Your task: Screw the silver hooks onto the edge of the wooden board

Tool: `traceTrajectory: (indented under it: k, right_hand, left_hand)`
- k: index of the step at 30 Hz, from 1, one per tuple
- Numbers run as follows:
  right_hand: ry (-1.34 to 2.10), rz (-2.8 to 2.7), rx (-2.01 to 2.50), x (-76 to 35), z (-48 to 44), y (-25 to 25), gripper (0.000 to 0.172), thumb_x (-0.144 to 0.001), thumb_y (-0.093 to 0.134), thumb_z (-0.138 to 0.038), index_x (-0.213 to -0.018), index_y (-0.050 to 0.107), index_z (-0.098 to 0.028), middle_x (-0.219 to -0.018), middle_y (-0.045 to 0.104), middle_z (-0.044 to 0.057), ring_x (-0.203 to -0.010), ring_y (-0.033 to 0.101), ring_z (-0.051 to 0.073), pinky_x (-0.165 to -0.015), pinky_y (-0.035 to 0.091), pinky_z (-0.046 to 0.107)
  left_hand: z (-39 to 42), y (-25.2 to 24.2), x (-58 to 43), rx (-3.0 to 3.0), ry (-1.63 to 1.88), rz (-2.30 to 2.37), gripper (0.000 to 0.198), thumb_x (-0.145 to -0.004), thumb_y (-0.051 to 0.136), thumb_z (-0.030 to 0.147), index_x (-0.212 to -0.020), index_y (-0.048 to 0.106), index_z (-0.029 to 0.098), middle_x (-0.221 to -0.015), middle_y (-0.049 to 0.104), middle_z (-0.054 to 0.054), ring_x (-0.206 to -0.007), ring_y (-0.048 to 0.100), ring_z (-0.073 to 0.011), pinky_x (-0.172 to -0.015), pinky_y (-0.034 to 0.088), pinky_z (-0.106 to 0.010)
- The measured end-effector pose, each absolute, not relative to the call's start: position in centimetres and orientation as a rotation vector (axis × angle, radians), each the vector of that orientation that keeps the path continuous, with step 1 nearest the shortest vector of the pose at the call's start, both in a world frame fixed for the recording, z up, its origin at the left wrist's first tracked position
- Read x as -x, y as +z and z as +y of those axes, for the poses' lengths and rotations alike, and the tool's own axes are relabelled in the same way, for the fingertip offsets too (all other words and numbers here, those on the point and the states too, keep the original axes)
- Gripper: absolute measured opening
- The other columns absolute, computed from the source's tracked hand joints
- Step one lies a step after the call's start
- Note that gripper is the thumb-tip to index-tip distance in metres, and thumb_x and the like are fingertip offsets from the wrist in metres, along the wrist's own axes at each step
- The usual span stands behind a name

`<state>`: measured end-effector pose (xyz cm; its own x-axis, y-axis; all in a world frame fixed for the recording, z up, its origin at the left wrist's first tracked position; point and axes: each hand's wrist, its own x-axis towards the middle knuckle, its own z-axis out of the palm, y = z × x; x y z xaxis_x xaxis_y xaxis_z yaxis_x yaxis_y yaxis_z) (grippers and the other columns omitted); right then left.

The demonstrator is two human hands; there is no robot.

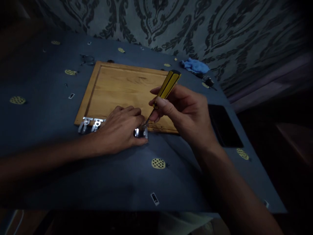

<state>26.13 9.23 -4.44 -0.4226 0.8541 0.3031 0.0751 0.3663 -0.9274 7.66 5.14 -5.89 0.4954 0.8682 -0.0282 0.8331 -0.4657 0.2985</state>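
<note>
A framed wooden board (pixel 119 88) lies flat on the table. Along its near edge runs a metal hook rail (pixel 97 123), with two hooks showing at the left and a shiny end at the right. My left hand (pixel 123 127) is closed over the rail, hiding its middle; the thumb lies along the near side. In my right hand (pixel 192 112) is a screwdriver (pixel 168 85) with a yellow and black handle, gripped by thumb and fingers. The tool is tilted, its shaft running down to the rail's right end. Whether the tip sits in a screw is too dark to tell.
The table has a dark blue pineapple-print cover (pixel 102 182). A black phone-like slab (pixel 225 125) lies right of the board. At the back right are a blue cloth (pixel 195 66) and a small dark object (pixel 208 81). A patterned wall (pixel 156 26) stands behind.
</note>
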Motion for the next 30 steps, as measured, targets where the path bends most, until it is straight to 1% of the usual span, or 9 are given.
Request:
traceTrajectory:
  k: [4,8,10,15,16,19,22,27,30]
  right_hand:
    - [1.097,-1.732,0.839,-25.8,9.0,-4.8,0.030,-0.085,0.080,-0.054,-0.090,0.069,-0.027,-0.082,0.073,-0.003,-0.055,0.068,0.013,-0.056,0.066,0.030]
    - [1.068,-1.725,0.870,-25.7,9.0,-5.0,0.031,-0.083,0.082,-0.054,-0.086,0.066,-0.028,-0.083,0.074,-0.003,-0.057,0.068,0.013,-0.056,0.066,0.029]
    - [1.093,-1.734,0.849,-25.8,9.1,-4.8,0.031,-0.083,0.082,-0.054,-0.088,0.067,-0.027,-0.084,0.074,-0.003,-0.056,0.068,0.013,-0.057,0.066,0.030]
    - [1.177,-1.791,0.826,-26.3,9.3,-4.1,0.032,-0.087,0.079,-0.053,-0.104,0.072,-0.027,-0.089,0.074,-0.001,-0.062,0.072,0.015,-0.064,0.067,0.035]
    - [1.171,-1.790,0.829,-26.4,9.4,-4.1,0.031,-0.087,0.079,-0.053,-0.102,0.073,-0.027,-0.088,0.074,-0.001,-0.062,0.071,0.015,-0.063,0.067,0.036]
    - [1.100,-1.750,0.837,-26.1,9.5,-4.8,0.028,-0.084,0.082,-0.052,-0.089,0.070,-0.027,-0.081,0.070,-0.002,-0.055,0.066,0.015,-0.054,0.063,0.034]
    - [1.005,-1.692,0.862,-25.6,9.6,-5.7,0.032,-0.082,0.084,-0.053,-0.083,0.064,-0.028,-0.077,0.066,-0.003,-0.050,0.060,0.013,-0.047,0.057,0.033]
    - [0.880,-1.587,0.874,-25.0,9.1,-5.6,0.037,-0.083,0.083,-0.052,-0.076,0.056,-0.028,-0.073,0.061,-0.004,-0.049,0.056,0.011,-0.044,0.051,0.030]
    - [0.844,-1.531,0.838,-25.0,8.7,-5.0,0.036,-0.084,0.082,-0.050,-0.075,0.056,-0.027,-0.072,0.060,-0.005,-0.049,0.057,0.010,-0.044,0.049,0.028]
  left_hand:
    - [5.2,-6.0,-7.6,-2.485,0.186,1.438,0.038,-0.087,0.076,0.046,-0.110,0.073,0.016,-0.105,0.068,-0.009,-0.105,0.064,-0.0321,-0.094,0.047,-0.047]
    - [5.1,-6.1,-7.5,-2.496,0.216,1.432,0.036,-0.087,0.077,0.046,-0.107,0.073,0.016,-0.103,0.067,-0.008,-0.104,0.064,-0.0316,-0.093,0.047,-0.046]
    - [5.1,-6.1,-7.5,-2.487,0.221,1.424,0.034,-0.087,0.076,0.045,-0.106,0.073,0.016,-0.102,0.067,-0.008,-0.103,0.064,-0.0311,-0.092,0.047,-0.046]
    - [5.1,-6.1,-7.4,-2.485,0.254,1.410,0.034,-0.087,0.076,0.045,-0.105,0.072,0.016,-0.102,0.068,-0.008,-0.103,0.064,-0.0306,-0.091,0.047,-0.046]
    - [5.1,-6.1,-7.4,-2.486,0.258,1.408,0.034,-0.087,0.077,0.045,-0.104,0.072,0.016,-0.102,0.068,-0.008,-0.103,0.064,-0.0307,-0.091,0.047,-0.046]
    - [5.1,-6.2,-7.4,-2.488,0.253,1.409,0.035,-0.087,0.077,0.046,-0.104,0.072,0.016,-0.103,0.068,-0.008,-0.103,0.064,-0.0315,-0.090,0.047,-0.047]
    - [5.1,-6.3,-7.3,-2.498,0.251,1.411,0.037,-0.087,0.077,0.046,-0.107,0.072,0.016,-0.107,0.068,-0.009,-0.107,0.064,-0.0329,-0.090,0.047,-0.048]
    - [5.1,-6.2,-7.4,-2.493,0.254,1.405,0.036,-0.088,0.076,0.045,-0.109,0.072,0.015,-0.111,0.068,-0.010,-0.110,0.063,-0.0331,-0.092,0.047,-0.047]
    - [5.1,-6.2,-7.4,-2.486,0.241,1.406,0.036,-0.088,0.076,0.046,-0.105,0.072,0.015,-0.110,0.068,-0.010,-0.110,0.064,-0.0330,-0.092,0.047,-0.047]
